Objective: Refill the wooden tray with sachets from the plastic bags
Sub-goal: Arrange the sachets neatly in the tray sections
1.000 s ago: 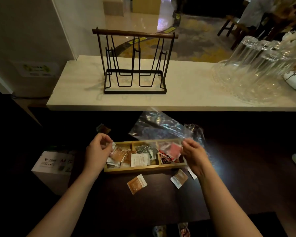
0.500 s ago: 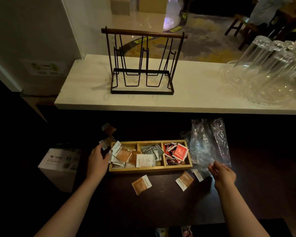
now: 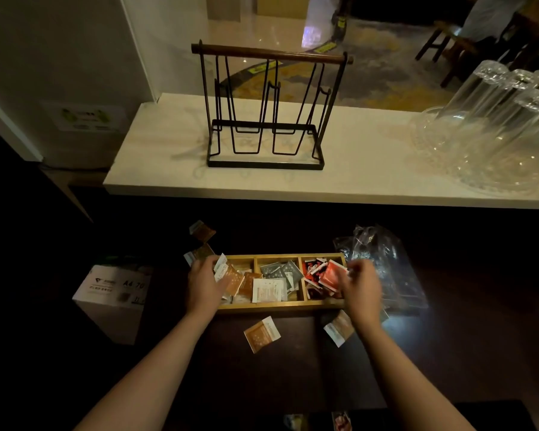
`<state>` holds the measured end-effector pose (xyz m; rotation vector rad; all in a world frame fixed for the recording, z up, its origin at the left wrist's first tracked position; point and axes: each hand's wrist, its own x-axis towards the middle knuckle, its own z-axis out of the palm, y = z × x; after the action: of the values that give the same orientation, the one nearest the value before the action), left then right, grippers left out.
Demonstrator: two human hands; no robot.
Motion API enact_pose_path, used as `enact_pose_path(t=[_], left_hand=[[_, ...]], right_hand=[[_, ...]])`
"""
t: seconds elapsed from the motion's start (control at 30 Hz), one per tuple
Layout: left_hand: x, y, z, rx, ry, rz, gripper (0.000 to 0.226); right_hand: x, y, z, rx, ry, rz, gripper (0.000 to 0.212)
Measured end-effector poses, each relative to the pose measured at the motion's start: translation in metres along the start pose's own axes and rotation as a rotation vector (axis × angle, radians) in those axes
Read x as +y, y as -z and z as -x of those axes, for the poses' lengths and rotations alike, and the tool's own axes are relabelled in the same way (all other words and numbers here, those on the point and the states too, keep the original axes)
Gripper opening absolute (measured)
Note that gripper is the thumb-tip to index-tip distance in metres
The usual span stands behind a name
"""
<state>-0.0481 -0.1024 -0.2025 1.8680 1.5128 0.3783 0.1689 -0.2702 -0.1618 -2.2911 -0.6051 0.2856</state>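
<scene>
sachets in the tray, strays left on the dark table

the right hand (image 3: 360,289) hovers over the right end of the long, shallow wooden tray (image 3: 280,305), fingers curled down toward the red sachets (image 3: 322,276) heaped in the right-hand compartment; it is blurred, so i cannot tell whether it pinches one or merely nudges the pile. the left hand (image 3: 204,283) lies at the tray's left end, fingers spread fairly straight and pressing on the orange-brown and white sachets (image 3: 235,279) that overflow the left compartment, gripping nothing that shows. between the 2 hands the middle compartment holds grey-green sachets (image 3: 277,270) with a white one lying across the divider.

just beyond the right hand, to the tray's right, the crumpled clear plastic bags (image 3: 383,259) lie slack on the dark table (image 3: 293,374), apparently emptied. the tray's long axis runs left to right across the person, so each hand covers its own end.

the relation that matters next, in my judgement: 2 loose orange-and-white sachets lie on the table on the near side of the tray, one (image 3: 262,334) roughly midway between the arms, the other (image 3: 339,329) just under the right wrist and plainly nearer that hand. 2 more (image 3: 201,242) sit beyond the tray's left corner, nearer the left hand. gathering these into the left compartment looks like what remains.

further out, a white cardboard box (image 3: 112,293) stands to the left, and a black wire rack (image 3: 266,119) and clear glassware (image 3: 495,129) rest on the pale counter behind.
</scene>
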Motion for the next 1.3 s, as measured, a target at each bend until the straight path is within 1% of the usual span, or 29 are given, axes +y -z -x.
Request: enact_pose_path(t=[0.07,0.13,0.17,0.23,0.3,0.37,0.47,0.6,0.67,0.77,0.83,0.97,1.07,1.17,1.23,1.3], left_hand=[[0.002,-0.004,0.003,0.007,-0.032,-0.061,0.051],[0.001,-0.009,0.007,0.001,-0.092,-0.169,0.055],[0.0,-0.011,0.009,-0.003,-0.119,-0.233,0.059],[-0.002,-0.013,0.014,-0.021,-0.174,-0.357,0.074],[-0.003,-0.014,0.017,-0.042,-0.224,-0.446,0.085],[-0.004,-0.014,0.019,-0.041,-0.23,-0.474,0.086],[-0.003,-0.013,0.019,-0.019,-0.218,-0.409,0.077],[-0.01,-0.014,0.02,-0.042,-0.336,-0.349,0.07],[-0.013,-0.017,0.021,-0.049,-0.405,-0.412,0.063],[-0.005,-0.023,0.024,-0.072,-0.473,-0.548,0.059],[0.002,-0.027,0.025,-0.094,-0.513,-0.569,0.053],[0.006,-0.03,0.025,-0.106,-0.546,-0.587,0.033],[0.002,-0.029,0.024,-0.07,-0.497,-0.515,0.024],[0.0,-0.023,0.02,-0.006,-0.357,-0.304,0.019],[0.0,-0.017,0.017,-0.01,-0.249,-0.208,0.019],[-0.001,-0.012,0.014,-0.027,-0.185,-0.159,0.022]], right_hand=[[-0.02,-0.027,0.005,-0.212,0.25,0.164,0.018],[-0.031,-0.052,0.011,-0.373,0.433,0.302,0.032],[-0.036,-0.063,0.013,-0.412,0.501,0.355,0.039],[-0.04,-0.077,0.015,-0.464,0.546,0.44,0.045],[-0.04,-0.084,0.014,-0.521,0.549,0.527,0.047],[-0.039,-0.085,0.012,-0.542,0.57,0.581,0.048],[-0.038,-0.086,0.009,-0.55,0.592,0.598,0.048],[-0.039,-0.084,0.003,-0.57,0.65,0.624,0.039],[-0.038,-0.083,0.001,-0.576,0.691,0.637,0.036],[-0.038,-0.082,0.001,-0.586,0.712,0.647,0.034],[-0.037,-0.082,0.002,-0.572,0.694,0.62,0.031],[-0.033,-0.082,0.007,-0.547,0.686,0.557,0.03],[-0.028,-0.081,0.005,-0.565,0.675,0.514,0.028],[-0.026,-0.076,-0.001,-0.562,0.624,0.424,0.021],[-0.029,-0.071,-0.005,-0.541,0.583,0.306,0.022],[-0.037,-0.069,-0.008,-0.553,0.533,0.143,0.018]])
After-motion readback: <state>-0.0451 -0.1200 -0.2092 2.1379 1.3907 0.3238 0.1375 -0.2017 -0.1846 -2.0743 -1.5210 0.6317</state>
